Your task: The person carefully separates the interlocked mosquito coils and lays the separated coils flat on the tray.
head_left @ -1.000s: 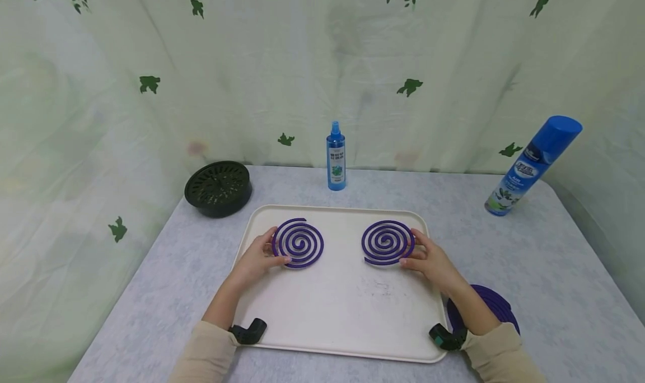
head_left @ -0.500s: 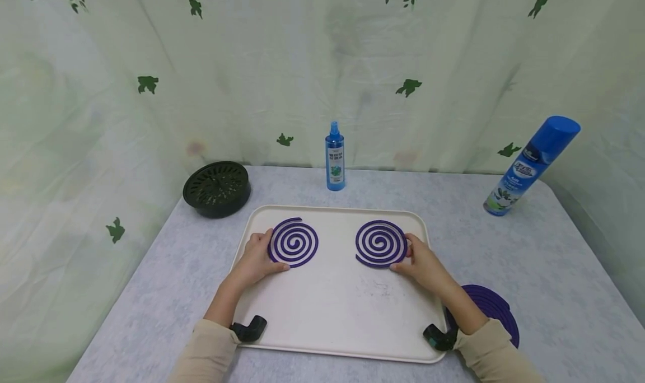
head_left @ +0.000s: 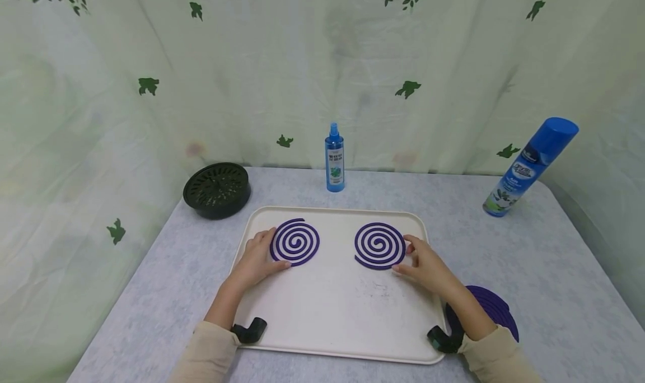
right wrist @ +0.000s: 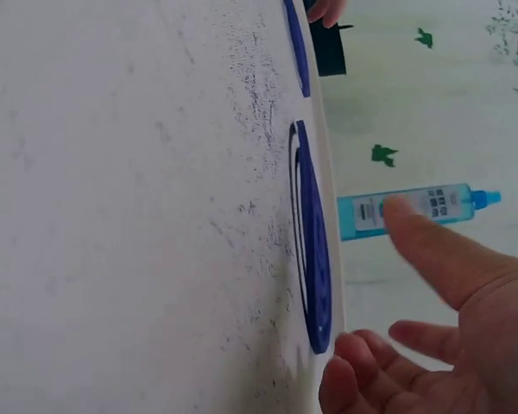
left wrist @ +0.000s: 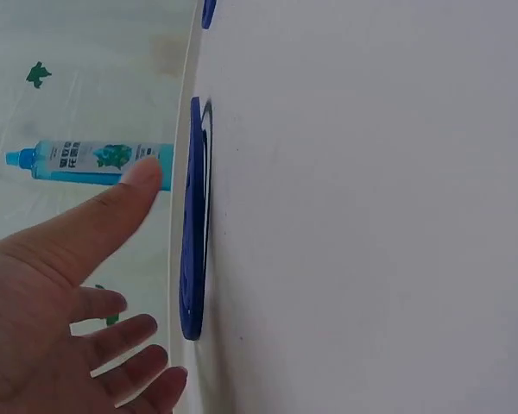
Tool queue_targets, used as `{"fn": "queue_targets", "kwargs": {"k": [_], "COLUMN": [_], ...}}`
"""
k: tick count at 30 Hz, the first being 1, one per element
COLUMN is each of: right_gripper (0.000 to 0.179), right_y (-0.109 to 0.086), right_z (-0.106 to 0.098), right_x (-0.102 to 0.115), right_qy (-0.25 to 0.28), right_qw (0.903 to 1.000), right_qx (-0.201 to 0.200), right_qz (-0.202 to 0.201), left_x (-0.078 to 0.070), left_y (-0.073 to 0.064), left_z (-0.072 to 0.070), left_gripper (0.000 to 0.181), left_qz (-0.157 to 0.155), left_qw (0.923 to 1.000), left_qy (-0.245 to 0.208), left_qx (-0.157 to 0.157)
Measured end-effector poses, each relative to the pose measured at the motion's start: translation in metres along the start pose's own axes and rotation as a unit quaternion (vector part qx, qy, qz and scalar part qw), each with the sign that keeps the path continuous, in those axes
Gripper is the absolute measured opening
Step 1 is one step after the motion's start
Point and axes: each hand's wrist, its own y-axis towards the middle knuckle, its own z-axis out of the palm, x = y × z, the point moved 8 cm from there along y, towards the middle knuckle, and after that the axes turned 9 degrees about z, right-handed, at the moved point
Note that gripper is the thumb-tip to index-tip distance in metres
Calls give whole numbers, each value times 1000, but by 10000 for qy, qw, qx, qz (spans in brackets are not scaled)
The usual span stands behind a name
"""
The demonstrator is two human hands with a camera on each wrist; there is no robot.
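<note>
Two purple mosquito coils lie flat and apart on a white tray [head_left: 322, 316]. The left mosquito coil [head_left: 296, 242] is beside my left hand [head_left: 254, 262], its thumb and fingers spread around the near-left edge. In the left wrist view, a gap shows between the thumb and the left coil [left wrist: 192, 224]. My right hand [head_left: 427, 266] is at the right edge of the other mosquito coil [head_left: 378, 243], thumb and fingers loosely bent. From the right wrist, its thumb stands off the right coil [right wrist: 315, 246], and nothing is between the fingers.
More purple coils [head_left: 491, 310] lie right of the tray, partly under the right forearm. A black slotted round holder [head_left: 216, 190] stands back left, a blue spray bottle [head_left: 335, 164] behind the tray, and a blue aerosol can [head_left: 529, 167] at back right.
Both hands held the coils a second ago. The coils shifted slightly left and came down flat on the tray; both hands have let go of them.
</note>
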Motion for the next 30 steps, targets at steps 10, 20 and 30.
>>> {"fn": "queue_targets", "kwargs": {"k": [10, 20, 30], "right_gripper": [80, 94, 97], "right_y": [-40, -93, -123], "right_z": [-48, -94, -95], "right_x": [13, -16, -72], "right_qy": [-208, -418, -309], "right_qw": [9966, 9925, 9918], "right_qx": [-620, -1130, -1226], "right_qz": [-504, -205, 185], "left_x": [-81, -167, -225], "left_y": [-11, -38, -57], "left_z": [-7, 21, 65], "left_gripper": [90, 102, 118], "left_qz": [1407, 3028, 3894], "left_qw": [9882, 9499, 9183], "left_qy": [-119, -181, -213], "left_qx": [-599, -749, -682]}}
